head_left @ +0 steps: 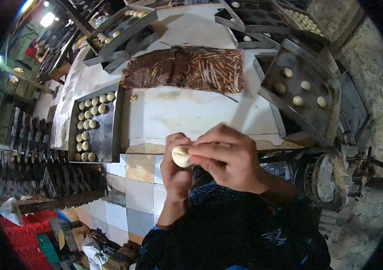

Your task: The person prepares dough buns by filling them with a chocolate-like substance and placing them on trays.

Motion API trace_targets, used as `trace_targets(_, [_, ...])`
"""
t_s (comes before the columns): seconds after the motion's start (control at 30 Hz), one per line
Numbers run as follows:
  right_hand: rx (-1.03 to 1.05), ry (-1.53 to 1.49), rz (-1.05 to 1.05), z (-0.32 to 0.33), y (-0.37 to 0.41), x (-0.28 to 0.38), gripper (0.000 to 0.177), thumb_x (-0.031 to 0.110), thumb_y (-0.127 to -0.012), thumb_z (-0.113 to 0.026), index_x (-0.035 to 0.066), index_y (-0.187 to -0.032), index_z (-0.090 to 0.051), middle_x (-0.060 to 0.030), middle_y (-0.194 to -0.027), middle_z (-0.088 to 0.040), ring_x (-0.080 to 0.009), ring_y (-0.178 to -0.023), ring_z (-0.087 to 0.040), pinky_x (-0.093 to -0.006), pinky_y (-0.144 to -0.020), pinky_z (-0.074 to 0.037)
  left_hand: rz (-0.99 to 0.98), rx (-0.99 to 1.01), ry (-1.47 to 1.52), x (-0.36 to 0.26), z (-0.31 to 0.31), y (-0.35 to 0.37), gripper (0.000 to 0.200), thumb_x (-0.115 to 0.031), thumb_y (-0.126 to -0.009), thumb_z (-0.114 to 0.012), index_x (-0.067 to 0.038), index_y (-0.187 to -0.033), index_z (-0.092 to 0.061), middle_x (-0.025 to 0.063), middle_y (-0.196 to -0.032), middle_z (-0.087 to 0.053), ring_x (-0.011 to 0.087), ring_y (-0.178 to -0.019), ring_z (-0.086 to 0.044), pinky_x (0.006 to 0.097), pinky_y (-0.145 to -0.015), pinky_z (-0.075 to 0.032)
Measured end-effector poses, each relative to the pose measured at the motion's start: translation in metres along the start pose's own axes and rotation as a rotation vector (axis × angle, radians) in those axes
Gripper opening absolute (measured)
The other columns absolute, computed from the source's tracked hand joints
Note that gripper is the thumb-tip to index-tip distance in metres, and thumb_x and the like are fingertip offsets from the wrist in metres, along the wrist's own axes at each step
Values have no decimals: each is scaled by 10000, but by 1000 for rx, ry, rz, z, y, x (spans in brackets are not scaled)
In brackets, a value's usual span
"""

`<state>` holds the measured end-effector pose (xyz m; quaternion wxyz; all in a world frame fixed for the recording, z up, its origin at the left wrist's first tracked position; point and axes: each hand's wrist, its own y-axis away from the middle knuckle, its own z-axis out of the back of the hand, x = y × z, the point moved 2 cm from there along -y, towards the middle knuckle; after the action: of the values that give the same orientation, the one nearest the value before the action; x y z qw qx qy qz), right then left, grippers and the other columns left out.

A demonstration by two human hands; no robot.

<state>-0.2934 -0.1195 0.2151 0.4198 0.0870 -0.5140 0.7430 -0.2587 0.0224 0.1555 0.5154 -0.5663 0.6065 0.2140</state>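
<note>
A pale dough ball (181, 157) is held up in front of my body, just off the table's near edge. My left hand (173, 164) is wrapped round it from the left. The fingers of my right hand (227, 155) pinch its top right side, where the dough looks creased. Beyond my hands, a dark brown chocolate-like slab (155, 69), streaked with pale lines on its right half, lies on the white tabletop (178, 110). A thin dark blade or stick (228, 96) lies at its near right edge.
A metal tray (116, 128) with rows of dough balls stands at the left. On the right, a tilted tray (301, 67) holds several spaced balls, stacked on another. More trays (124, 33) sit at the back. A round metal machine part (326, 177) is at lower right.
</note>
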Motion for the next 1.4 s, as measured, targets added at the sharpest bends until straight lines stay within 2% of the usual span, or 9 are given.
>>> trace_targets(0.13, [32, -314, -440, -37, -30, -2, 253, 152, -747, -810, 23, -929, -691, -91, -881, -663, -123, -702, -620, -249, -572, -485, -122, 22, 237, -2, 54, -12, 362, -395, -927, -565, -35, -957, -581, 108, -1055, -418, 236, -964, -454, 380, -894, -433])
trace_targets(0.43, [-142, -135, 3, -70, -29, -26, 273, 86, -791, -738, -45, -1013, -648, -214, -1075, -639, -283, -880, -681, -352, -752, -569, -212, -73, -211, -5, 54, -65, 965, -491, -672, -827, -15, -1353, -336, 117, -1089, -409, 197, -874, -450, 358, -748, -527])
trace_targets(0.6, [-122, -247, -312, -44, 12, -63, 237, 218, -896, -638, -2, -981, -665, -168, -967, -662, -246, -840, -670, -323, -703, -542, -379, 415, -75, 34, 2, -109, 334, -267, -703, -851, -39, -770, -616, 78, -712, -575, 233, -699, -563, 325, -620, -472])
trace_targets(0.8, [-170, 263, -603, 81, 66, -69, 254, 119, -871, -621, -11, -1088, -603, -184, -1167, -582, -325, -1071, -592, -421, -882, -503, -8, 605, -746, 130, -88, -80, 267, -68, -771, -727, -25, -661, -488, 89, -609, -522, 213, -562, -513, 326, -517, -415])
trace_targets(0.9, [-90, 366, -429, 112, 91, -79, 296, 89, -886, -602, -1, -1162, -549, -191, -1212, -535, -362, -1119, -539, -430, -933, -470, 400, 439, -226, 259, -116, -2, 147, -84, -762, -709, -20, -832, -597, 77, -714, -598, 202, -654, -590, 330, -600, -459])
trace_targets(0.97, [-100, 384, -509, 140, 130, -95, 268, 109, -896, -602, 5, -1140, -566, -184, -1196, -552, -341, -1103, -557, -416, -911, -481, 73, 917, -434, 228, -175, -12, 206, -75, -753, -715, -17, -922, -612, 71, -763, -616, 185, -703, -607, 312, -638, -473])
trace_targets(1.03, [-136, 362, -657, 177, 159, -110, 232, 157, -931, -578, 13, -1114, -581, -168, -1101, -593, -311, -1022, -606, -395, -866, -501, 743, 921, -261, 207, -214, -22, 397, -124, -762, -765, -25, -1104, -592, 41, -808, -599, 147, -727, -575, 283, -657, -462])
trace_targets(1.17, [-527, 297, -1009, 257, 223, -160, 271, 228, -970, -536, -9, -1099, -570, -165, -1031, -607, -324, -960, -597, -402, -859, -481, 768, 1161, -245, 204, -236, -40, 505, -128, -786, -774, -28, -1225, -547, 7, -798, -516, 104, -727, -490, 251, -650, -417])
trace_targets(1.4, [215, 761, -1196, 297, 254, -203, 541, 315, -937, -587, 7, -1354, -434, -222, -1363, -466, -372, -1267, -447, -412, -1056, -367, 630, 706, -291, 216, -153, -73, 373, -148, -810, -758, -46, -1123, -584, -20, -695, -475, 76, -646, -435, 236, -614, -387])
